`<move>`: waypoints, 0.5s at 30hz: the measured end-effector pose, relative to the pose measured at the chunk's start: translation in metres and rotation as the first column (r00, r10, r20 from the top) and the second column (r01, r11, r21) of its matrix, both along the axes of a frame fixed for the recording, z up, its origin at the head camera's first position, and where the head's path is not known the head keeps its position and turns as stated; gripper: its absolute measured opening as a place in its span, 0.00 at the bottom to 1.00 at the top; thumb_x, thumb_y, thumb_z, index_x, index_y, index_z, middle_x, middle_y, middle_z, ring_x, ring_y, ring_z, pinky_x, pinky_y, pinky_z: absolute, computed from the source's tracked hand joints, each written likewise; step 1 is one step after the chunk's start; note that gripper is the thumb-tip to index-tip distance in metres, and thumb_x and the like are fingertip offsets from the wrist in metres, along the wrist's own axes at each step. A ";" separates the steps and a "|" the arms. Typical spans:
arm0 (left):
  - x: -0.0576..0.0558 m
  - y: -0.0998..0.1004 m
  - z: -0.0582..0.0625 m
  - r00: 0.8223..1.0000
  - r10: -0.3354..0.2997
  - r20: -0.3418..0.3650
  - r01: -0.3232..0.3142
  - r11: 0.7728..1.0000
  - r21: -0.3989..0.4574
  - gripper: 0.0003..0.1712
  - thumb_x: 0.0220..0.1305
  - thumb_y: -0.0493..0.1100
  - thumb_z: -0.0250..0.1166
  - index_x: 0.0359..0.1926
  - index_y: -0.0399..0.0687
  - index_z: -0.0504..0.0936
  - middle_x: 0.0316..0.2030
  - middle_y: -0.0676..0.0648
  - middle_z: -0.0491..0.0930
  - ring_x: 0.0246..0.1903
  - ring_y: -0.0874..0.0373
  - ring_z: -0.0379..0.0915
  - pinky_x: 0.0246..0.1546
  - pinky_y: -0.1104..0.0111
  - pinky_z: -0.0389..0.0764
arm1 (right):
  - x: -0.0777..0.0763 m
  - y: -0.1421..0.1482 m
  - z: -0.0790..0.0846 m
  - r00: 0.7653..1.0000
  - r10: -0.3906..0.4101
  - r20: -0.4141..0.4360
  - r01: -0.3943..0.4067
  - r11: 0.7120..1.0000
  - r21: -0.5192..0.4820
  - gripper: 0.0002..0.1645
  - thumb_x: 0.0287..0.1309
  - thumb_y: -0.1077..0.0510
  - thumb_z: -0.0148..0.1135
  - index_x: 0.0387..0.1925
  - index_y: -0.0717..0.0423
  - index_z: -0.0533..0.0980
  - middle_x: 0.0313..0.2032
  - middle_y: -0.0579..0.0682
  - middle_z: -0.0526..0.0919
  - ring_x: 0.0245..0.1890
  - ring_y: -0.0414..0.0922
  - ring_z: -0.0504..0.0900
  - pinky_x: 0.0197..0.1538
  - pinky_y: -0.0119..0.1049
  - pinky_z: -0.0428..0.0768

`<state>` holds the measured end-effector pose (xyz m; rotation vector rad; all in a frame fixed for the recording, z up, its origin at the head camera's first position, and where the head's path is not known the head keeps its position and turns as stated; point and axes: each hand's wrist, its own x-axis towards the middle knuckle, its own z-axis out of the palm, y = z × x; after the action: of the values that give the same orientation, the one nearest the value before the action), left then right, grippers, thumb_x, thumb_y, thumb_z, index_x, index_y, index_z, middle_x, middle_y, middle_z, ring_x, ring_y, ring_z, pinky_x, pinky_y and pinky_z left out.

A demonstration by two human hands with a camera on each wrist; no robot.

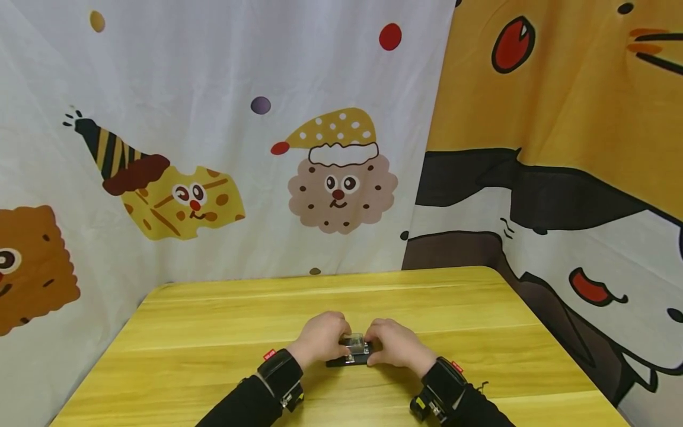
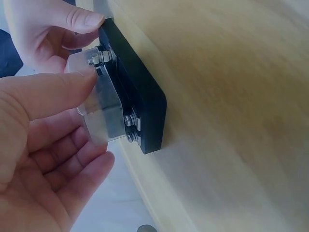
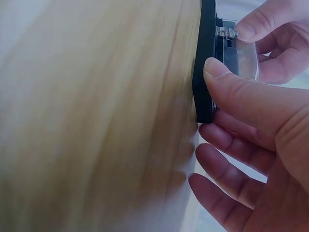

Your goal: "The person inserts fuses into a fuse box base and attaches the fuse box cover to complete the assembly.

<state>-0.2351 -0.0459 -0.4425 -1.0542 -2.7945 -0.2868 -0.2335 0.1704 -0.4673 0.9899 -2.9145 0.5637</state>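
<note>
A flat black base with metal bolts and nuts bears a clear plastic cover; its exact kind is not plain. It sits on the wooden table, in the middle of the head view. From the left, my left hand pinches the clear cover between thumb and fingers. On the other side my right hand grips one end of the base, its thumb on the upper edge and a finger below. The other right fingers are spread loosely near the table surface.
The yellow wood-grain table has rounded far corners. Behind it hangs a white curtain with cartoon prints, and an orange and black printed part lies to the right. Both wrists wear black straps with small devices.
</note>
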 end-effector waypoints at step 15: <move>0.003 -0.003 0.000 0.999 -0.019 -0.032 0.019 1.000 0.021 0.17 0.52 0.50 0.77 0.39 0.46 0.86 0.30 0.53 0.74 0.29 0.61 0.70 0.30 0.71 0.73 | -0.005 0.005 -0.004 1.000 0.019 -0.008 -0.019 1.000 0.025 0.23 0.46 0.48 0.79 0.44 0.50 0.82 0.41 0.43 0.79 0.41 0.43 0.77 0.48 0.42 0.77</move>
<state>-0.2325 -0.0486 -0.4423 -1.0715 -2.7479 -0.2991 -0.2386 0.1750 -0.4711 1.0217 -2.9151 0.5246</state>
